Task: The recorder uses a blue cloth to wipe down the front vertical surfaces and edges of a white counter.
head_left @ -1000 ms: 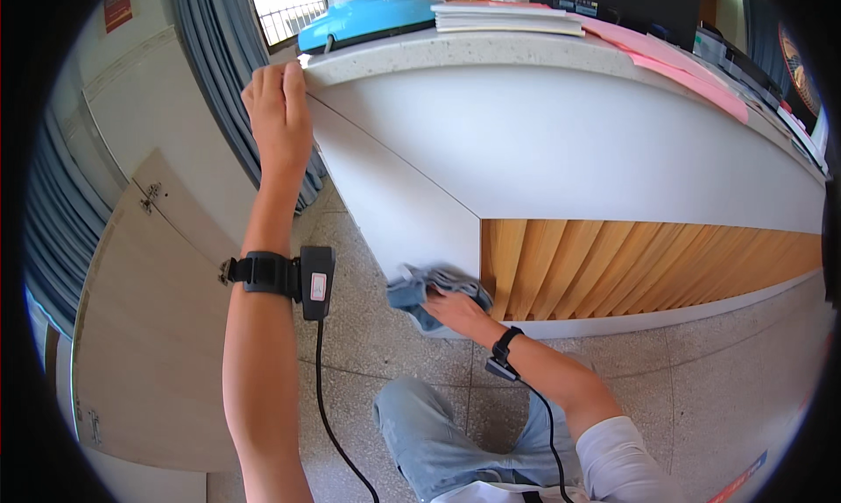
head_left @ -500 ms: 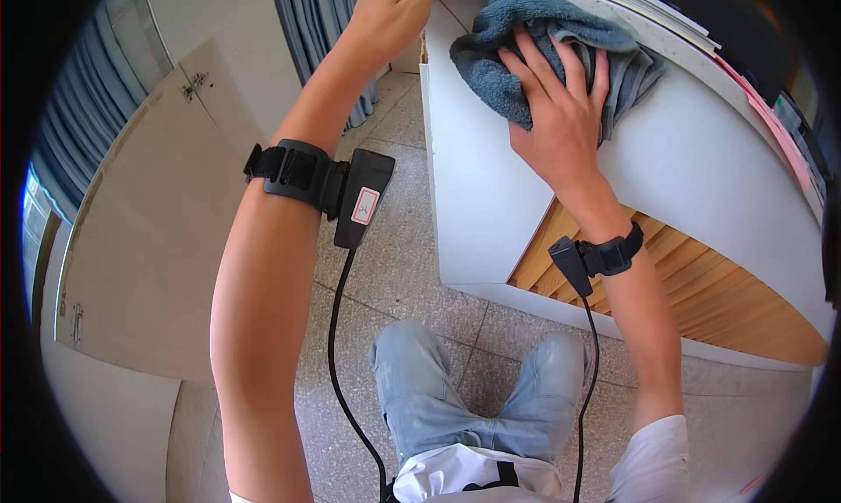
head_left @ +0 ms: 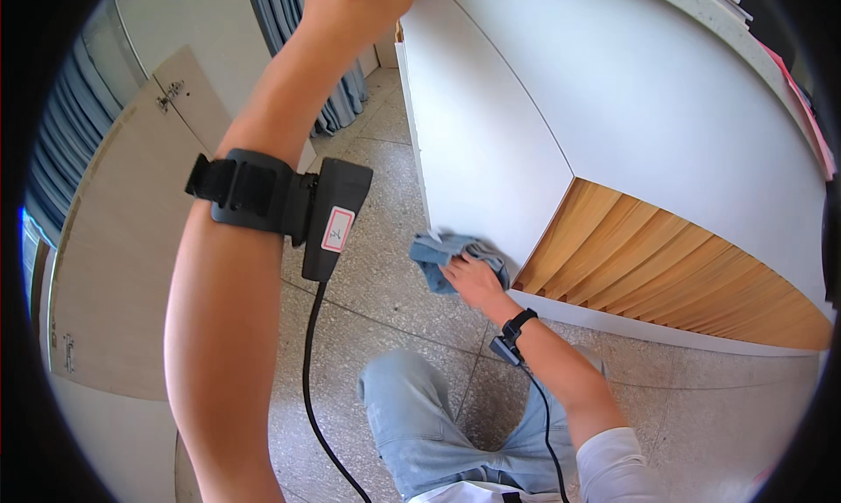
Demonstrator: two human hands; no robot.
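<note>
A blue-grey cloth (head_left: 429, 258) is under my right hand (head_left: 473, 280), pressed against the bottom corner of the white counter front (head_left: 491, 109), low down near the floor. Beside the cloth is the slatted wood panel (head_left: 648, 258) set into that front. My left hand (head_left: 359, 0) is up at the counter's upper corner, at the top edge of the picture; its fingers are mostly out of view. Both forearms wear black straps with boxes (head_left: 333, 214) and cables attached.
Speckled floor tiles (head_left: 368, 310) lie around my bent legs (head_left: 403, 415). At the left stand a beige board with hinges (head_left: 123, 284) and blue curtains (head_left: 66, 153). The stone worktop edge (head_left: 701, 17) curves along the top right, with papers and pink sheets on it.
My right hand and the cloth rose high on the white front half a second ago and are now back down at the bottom corner. The view has also shifted.
</note>
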